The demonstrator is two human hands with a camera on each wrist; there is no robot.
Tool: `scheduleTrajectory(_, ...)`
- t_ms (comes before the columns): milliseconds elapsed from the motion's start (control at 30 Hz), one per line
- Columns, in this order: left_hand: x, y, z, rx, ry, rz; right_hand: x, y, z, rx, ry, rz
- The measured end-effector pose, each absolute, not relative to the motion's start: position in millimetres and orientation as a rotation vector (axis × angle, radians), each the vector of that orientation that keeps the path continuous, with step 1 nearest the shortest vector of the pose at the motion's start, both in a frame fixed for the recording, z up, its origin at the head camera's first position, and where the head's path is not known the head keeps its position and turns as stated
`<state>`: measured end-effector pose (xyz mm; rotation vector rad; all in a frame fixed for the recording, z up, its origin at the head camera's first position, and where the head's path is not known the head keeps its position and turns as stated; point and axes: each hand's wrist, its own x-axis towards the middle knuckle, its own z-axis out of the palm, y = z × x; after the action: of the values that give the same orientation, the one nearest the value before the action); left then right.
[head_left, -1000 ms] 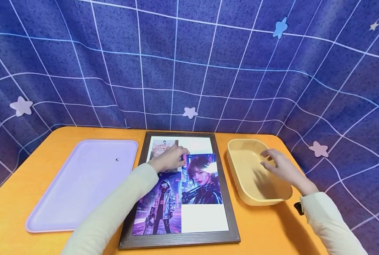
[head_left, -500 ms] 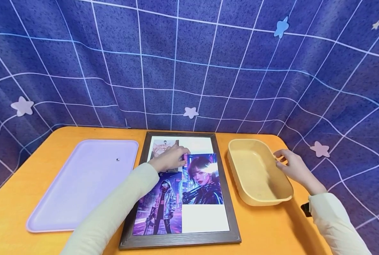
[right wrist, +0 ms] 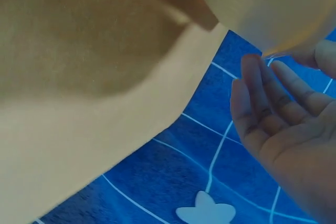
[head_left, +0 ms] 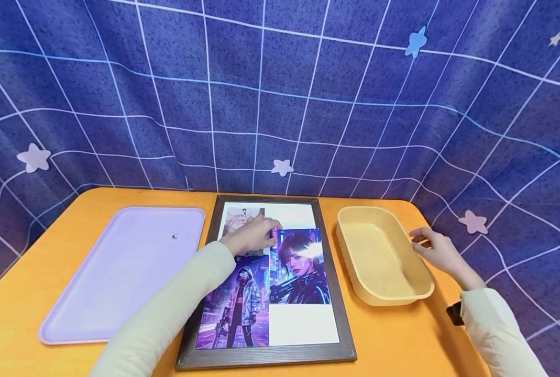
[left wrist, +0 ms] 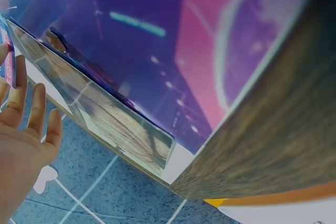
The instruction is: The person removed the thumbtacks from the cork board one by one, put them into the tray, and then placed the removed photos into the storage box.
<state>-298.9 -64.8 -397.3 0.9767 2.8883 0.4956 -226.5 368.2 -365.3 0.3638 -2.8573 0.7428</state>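
With its fingers at the upper left corner, my left hand [head_left: 253,234] pinches a glossy picture card [head_left: 298,267] of a short-haired figure with a gun. The card lies over the white board inside a dark wooden frame [head_left: 265,356]. To its left is a second card [head_left: 236,303] of a hooded figure. A paler picture [head_left: 237,217] at the frame's upper left is partly covered by my left hand. My right hand [head_left: 442,256] is at the right rim of the yellow basin [head_left: 362,262], fingers loosely bent. In the right wrist view its fingertips touch or nearly touch the rim.
On the left of the orange table [head_left: 374,340] lies a lilac tray [head_left: 124,277] with a small shiny piece [head_left: 174,236] on it. The frame stands between tray and basin. Behind the table hangs a dark blue curtain [head_left: 237,131] with grid lines and stars.
My right hand has moved right, from over the inside of the basin to its right rim. My left hand and the card have stayed in place.
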Motion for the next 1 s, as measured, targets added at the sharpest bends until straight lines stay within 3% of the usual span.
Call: scheduleTrajectory(1000, -293.9, -62.0, -390.6, 0.941, 2.897, 0.552, -231.6, 390.4, -376.6, 0.168, -2.884, 1.684)
